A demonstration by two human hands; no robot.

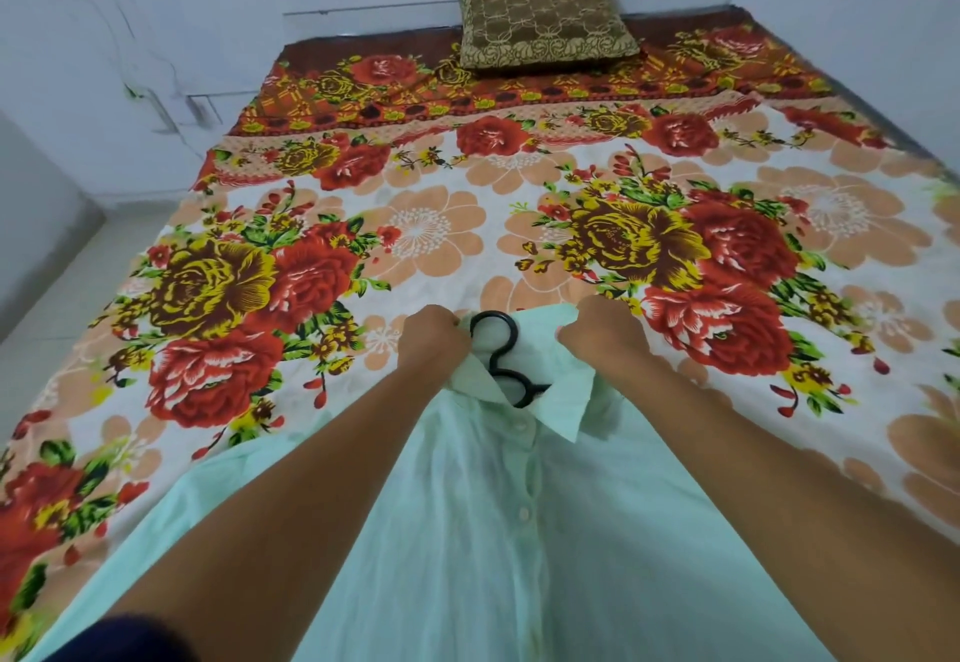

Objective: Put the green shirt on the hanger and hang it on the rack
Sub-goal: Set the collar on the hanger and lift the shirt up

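Pale mint-green buttoned cotton shirt (483,531) is lying lengthwise at lower centre on the floral bedsheet (426,224), black plastic hanger (501,357) hook poking from its collar between left hand (434,344) and right hand (605,334), both gripping collar cloth.

Two bare forearms, dark navy sleeve (140,640) edge at lower left
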